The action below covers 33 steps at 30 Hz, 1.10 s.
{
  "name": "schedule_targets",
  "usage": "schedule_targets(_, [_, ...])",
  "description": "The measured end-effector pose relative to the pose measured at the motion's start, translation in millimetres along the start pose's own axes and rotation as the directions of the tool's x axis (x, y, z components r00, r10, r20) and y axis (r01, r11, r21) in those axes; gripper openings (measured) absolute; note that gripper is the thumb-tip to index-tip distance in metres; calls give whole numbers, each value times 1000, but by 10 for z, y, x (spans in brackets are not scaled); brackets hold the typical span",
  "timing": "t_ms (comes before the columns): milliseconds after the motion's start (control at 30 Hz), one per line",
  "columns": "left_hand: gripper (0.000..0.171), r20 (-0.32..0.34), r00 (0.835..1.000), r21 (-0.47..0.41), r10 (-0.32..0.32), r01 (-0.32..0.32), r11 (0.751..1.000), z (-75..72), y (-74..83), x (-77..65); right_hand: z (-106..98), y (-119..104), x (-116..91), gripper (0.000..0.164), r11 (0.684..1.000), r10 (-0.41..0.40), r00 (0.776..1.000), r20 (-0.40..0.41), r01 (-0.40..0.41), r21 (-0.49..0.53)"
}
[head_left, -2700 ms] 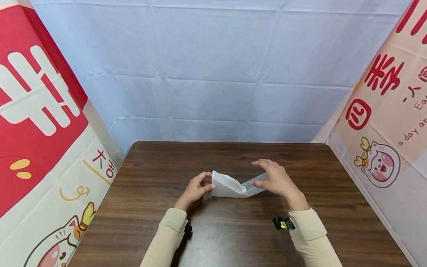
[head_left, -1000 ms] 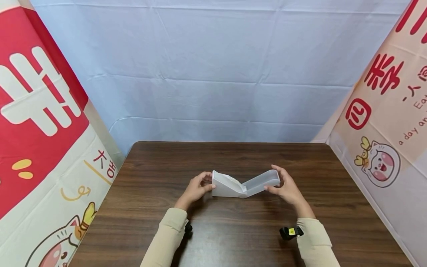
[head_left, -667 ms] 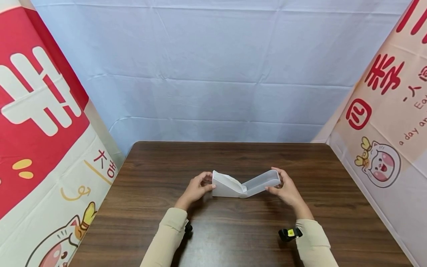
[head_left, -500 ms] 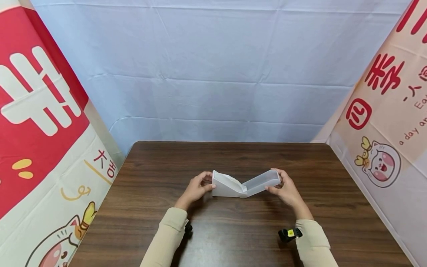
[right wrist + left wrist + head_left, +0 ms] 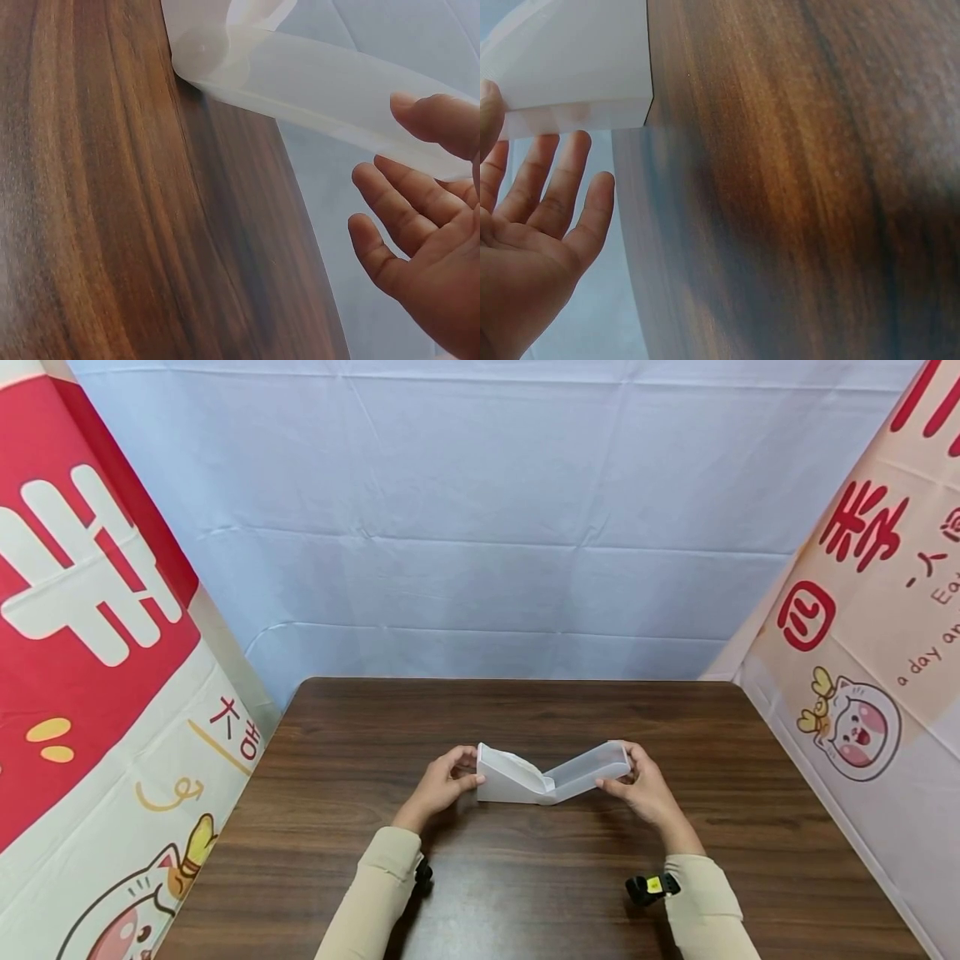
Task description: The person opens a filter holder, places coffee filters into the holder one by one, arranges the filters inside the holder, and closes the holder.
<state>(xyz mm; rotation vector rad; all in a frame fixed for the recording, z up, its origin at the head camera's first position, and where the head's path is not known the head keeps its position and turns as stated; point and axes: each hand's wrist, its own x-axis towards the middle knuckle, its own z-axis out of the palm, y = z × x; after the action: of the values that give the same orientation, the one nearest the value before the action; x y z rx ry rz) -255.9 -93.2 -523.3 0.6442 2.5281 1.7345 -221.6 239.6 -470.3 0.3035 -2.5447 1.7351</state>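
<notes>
A white plastic box (image 5: 504,787) with a slanted rim stands on the table. Its translucent hinged lid (image 5: 587,777) is swung open, slanting upward to the right. My left hand (image 5: 441,787) holds the box's left end, thumb on the near side, fingers behind. In the left wrist view the box's corner (image 5: 570,64) rises above the spread fingers. My right hand (image 5: 647,789) holds the lid's far end between thumb and fingers. The right wrist view has the lid's long wall (image 5: 315,86) running from the round hinge (image 5: 201,51) to the thumb.
The dark wood-grain table (image 5: 360,718) has rounded back corners. A pale cloth (image 5: 480,527) hangs behind it, and printed banners stand at the left (image 5: 150,760) and right (image 5: 847,635). Each wrist wears a black camera strap (image 5: 651,887).
My right hand has moved right from above the lid to its far end and holds it there. In the last second hardly anything has moved. The left hand and box have stayed put.
</notes>
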Motion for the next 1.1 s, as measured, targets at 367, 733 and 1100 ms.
schedule_targets(367, [33, -3, 1000, 10, -8, 8, 1000, 15, -91, 8, 74, 162, 92, 70, 998, -66, 998, 6, 66, 17])
schedule_targets(733, [32, -12, 998, 29, 64, -64, 998, 13, -102, 5, 207, -18, 98, 56, 992, -120, 992, -31, 121, 33])
schedule_targets(1100, [32, -7, 1000, 28, -21, 21, 999, 17, -69, 12, 312, -292, 24, 62, 992, -128, 989, -70, 127, -18])
